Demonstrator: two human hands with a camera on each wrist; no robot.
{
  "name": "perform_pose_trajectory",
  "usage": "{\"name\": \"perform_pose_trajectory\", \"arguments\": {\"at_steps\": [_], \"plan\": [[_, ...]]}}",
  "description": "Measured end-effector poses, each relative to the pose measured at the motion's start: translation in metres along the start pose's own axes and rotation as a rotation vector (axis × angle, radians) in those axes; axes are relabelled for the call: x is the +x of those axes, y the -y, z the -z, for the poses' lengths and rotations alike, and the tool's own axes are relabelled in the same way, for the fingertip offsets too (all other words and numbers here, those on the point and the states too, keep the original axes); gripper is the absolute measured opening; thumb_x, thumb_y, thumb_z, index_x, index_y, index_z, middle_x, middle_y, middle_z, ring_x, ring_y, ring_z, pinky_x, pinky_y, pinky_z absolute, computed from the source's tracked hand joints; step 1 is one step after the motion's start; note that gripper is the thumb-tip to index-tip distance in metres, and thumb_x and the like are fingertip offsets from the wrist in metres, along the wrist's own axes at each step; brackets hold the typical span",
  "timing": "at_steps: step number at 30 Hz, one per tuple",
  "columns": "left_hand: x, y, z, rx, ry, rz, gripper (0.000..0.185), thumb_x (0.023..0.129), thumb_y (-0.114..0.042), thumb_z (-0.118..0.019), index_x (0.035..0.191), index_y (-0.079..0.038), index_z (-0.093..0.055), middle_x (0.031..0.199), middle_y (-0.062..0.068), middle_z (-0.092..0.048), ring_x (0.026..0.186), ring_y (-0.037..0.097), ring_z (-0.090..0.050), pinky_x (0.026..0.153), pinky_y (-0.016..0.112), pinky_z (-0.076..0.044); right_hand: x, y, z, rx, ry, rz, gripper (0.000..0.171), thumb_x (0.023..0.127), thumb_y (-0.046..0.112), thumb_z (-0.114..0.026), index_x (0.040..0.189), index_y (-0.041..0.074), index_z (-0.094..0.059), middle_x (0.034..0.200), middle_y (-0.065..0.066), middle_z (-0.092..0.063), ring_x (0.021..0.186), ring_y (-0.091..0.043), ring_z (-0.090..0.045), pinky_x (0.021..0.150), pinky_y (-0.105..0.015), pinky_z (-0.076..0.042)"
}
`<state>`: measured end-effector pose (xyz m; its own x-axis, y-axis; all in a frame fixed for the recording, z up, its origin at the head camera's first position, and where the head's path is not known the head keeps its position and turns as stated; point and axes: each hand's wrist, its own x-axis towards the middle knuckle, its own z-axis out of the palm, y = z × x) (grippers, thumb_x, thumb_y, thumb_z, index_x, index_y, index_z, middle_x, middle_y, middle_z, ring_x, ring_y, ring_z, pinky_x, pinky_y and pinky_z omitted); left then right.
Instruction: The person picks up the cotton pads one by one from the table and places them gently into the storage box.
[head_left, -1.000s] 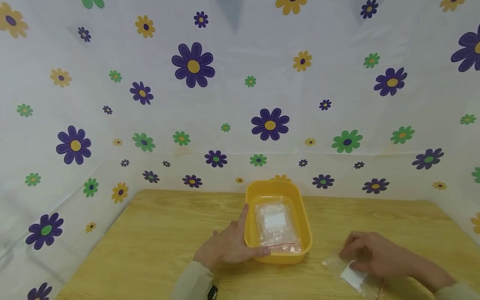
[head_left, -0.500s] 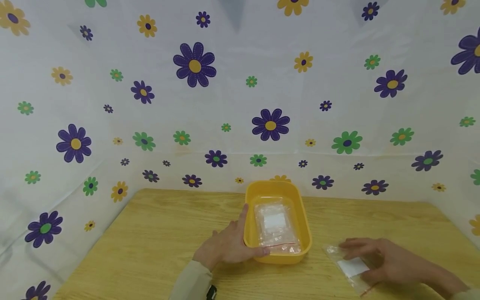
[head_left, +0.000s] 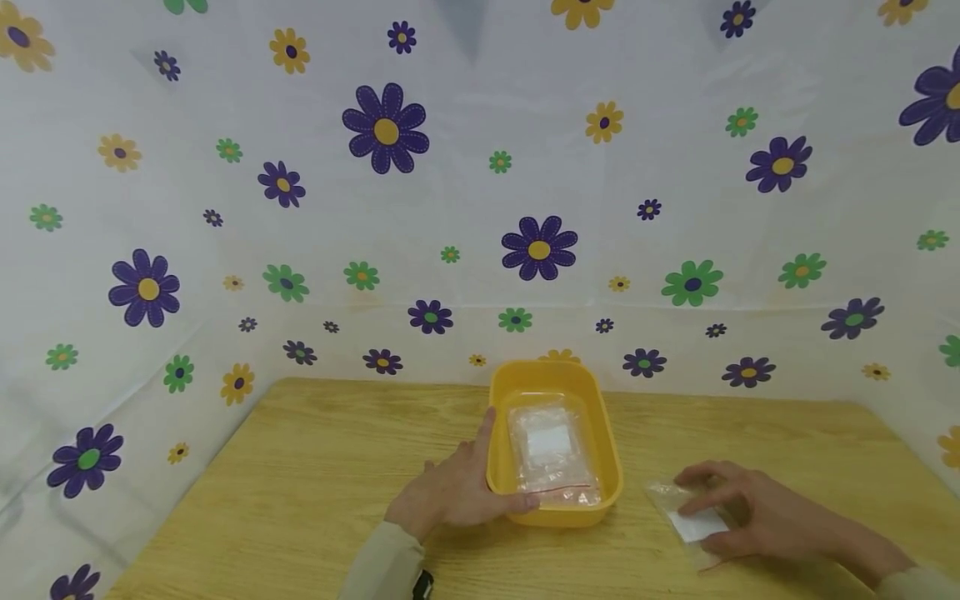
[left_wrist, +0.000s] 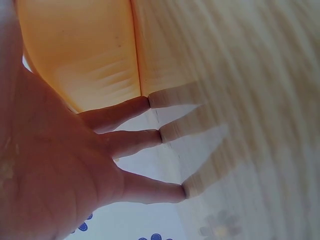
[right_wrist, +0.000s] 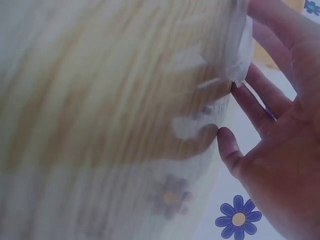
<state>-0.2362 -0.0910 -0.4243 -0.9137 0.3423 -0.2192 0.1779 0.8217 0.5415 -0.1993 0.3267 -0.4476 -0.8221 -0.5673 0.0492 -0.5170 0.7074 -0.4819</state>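
Observation:
My left hand (head_left: 453,492) lies at the near left corner of a yellow plastic bin (head_left: 613,454). Its thumb rests on the front rim and its index finger runs straight along the left side. In the left wrist view, other fingers (left_wrist: 155,191) extend straight down to the tabletop. Clear zip bags (head_left: 555,475), the upper one with a white label, lie inside the bin. Right of it, my right hand (head_left: 780,517) holds another clear bag (head_left: 697,527) with a white label low at the table, thumb and fingers bent over it. The right wrist view shows crumpled plastic (right_wrist: 243,55) by the fingers.
The bin stands on a wood-grain table (head_left: 337,467) near its back edge. A white sheet (head_left: 465,200) printed with purple, green and yellow flowers hangs behind the table and along its sides.
My right hand turns and shifts the labelled bag slightly on the table, its fingers moving over the label. The left hand and the bin stay put.

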Motion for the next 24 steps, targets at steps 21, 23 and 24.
{"name": "perform_pose_trajectory", "arguments": {"at_steps": [21,23,24], "plan": [[-0.0019,0.0021,0.0018,0.001,0.002,-0.008,0.131,0.073,-0.088,-0.063,0.165,-0.027,0.008,0.157,0.014,-0.047,0.142,0.036,-0.049,0.107,0.087,-0.022,0.0034,0.0017,-0.0017,-0.039,-0.193,0.028,0.019,0.082,0.029,-0.086,0.081,0.043,-0.072,0.112,0.01,-0.07,0.103,0.005,-0.057,0.082,-0.019,-0.048],[-0.0021,0.0021,0.0023,0.004,0.001,-0.011,0.131,0.073,-0.088,-0.062,0.165,-0.027,0.009,0.157,0.014,-0.047,0.142,0.036,-0.05,0.107,0.087,-0.022,0.0048,0.0023,0.0004,-0.034,-0.24,0.058,0.022,0.082,0.024,-0.087,0.082,0.042,-0.073,0.111,0.009,-0.071,0.102,0.006,-0.057,0.079,-0.017,-0.048],[-0.002,0.0022,0.0026,0.007,0.001,-0.009,0.131,0.073,-0.088,-0.062,0.165,-0.027,0.009,0.158,0.014,-0.047,0.142,0.036,-0.049,0.108,0.086,-0.022,0.0059,0.003,0.0019,-0.032,-0.261,0.067,0.024,0.081,0.022,-0.087,0.083,0.041,-0.073,0.111,0.009,-0.071,0.101,0.007,-0.057,0.079,-0.016,-0.048]]}}
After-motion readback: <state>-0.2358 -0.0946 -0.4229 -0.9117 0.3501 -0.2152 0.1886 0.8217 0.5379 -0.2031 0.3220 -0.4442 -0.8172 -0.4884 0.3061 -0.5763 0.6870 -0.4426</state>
